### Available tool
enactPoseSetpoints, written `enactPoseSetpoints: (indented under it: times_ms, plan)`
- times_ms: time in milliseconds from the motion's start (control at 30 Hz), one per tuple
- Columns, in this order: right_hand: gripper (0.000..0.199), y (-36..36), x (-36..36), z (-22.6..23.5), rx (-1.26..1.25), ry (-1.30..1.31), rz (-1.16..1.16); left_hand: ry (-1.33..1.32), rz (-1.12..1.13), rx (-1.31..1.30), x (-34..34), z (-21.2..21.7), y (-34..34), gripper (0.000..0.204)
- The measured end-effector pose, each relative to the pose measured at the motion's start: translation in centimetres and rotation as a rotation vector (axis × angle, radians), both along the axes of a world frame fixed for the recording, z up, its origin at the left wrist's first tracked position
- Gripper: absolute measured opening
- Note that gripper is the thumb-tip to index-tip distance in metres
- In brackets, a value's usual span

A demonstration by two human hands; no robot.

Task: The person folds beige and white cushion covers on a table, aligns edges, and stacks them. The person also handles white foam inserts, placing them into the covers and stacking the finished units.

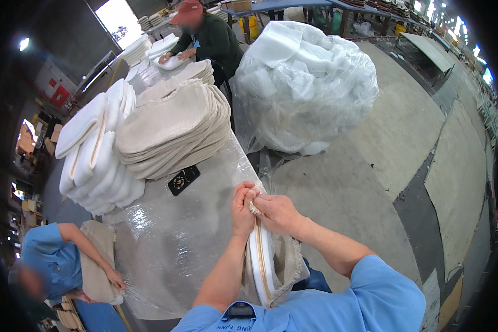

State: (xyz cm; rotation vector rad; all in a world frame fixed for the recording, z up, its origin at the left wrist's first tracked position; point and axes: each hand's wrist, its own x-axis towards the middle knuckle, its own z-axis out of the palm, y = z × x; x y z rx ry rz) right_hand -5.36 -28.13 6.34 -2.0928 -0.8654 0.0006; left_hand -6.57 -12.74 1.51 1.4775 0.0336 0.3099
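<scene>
1. The left hand [242, 206] was raised in front of the chest, fingers curled shut into a pinch, knuckles turned toward twelve o'clock.
2. The right hand [276, 213] sat at three o'clock of the left, touching it, its fingertips closed in a pinch too.
3. The bare left forearm ran down toward six o'clock.
4. The bare right forearm slanted toward five o'clock into a short blue sleeve.
</scene>
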Motion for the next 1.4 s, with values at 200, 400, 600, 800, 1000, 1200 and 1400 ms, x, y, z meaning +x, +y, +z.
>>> enactPoseSetpoints:
  times_ms: [200, 400, 600, 800, 1000, 1200, 1400]
  plan:
    - [0.026, -0.1, 1.5, -1.1, 0.230, 0.372, 0.125, -0.018, 0.086, 0.051, -0.6, -1.0, 2.0, 0.020]
    - [0.066, 3.0, 7.9, -11.7, 0.977, 1.023, -0.209, 0.016, 0.073, 0.154, -0.6, -0.9, 1.9, 0.022]
    - [0.074, 7.1, 7.8, -18.3, 1.352, 1.389, 0.292, -0.020, 0.069, 0.081, -0.3, 0.5, 0.1, 0.024]
    - [0.055, 6.4, 6.3, -9.0, 0.934, 0.870, 0.053, -0.014, 0.179, 0.205, -0.8, -0.1, 1.6, 0.025]
    - [0.038, 6.5, 5.8, -6.7, 0.719, 0.782, -0.037, -0.015, 0.205, 0.233, -0.9, -0.3, 2.3, 0.025]
    - [0.031, 6.5, 6.0, -7.3, 0.704, 0.802, -0.034, 0.024, 0.214, 0.220, -0.8, -0.2, 2.4, 0.023]
    - [0.027, 8.1, 6.8, -8.1, 0.660, 0.878, 0.011, -0.021, 0.245, 0.204, -0.8, -0.6, 4.1, 0.021]
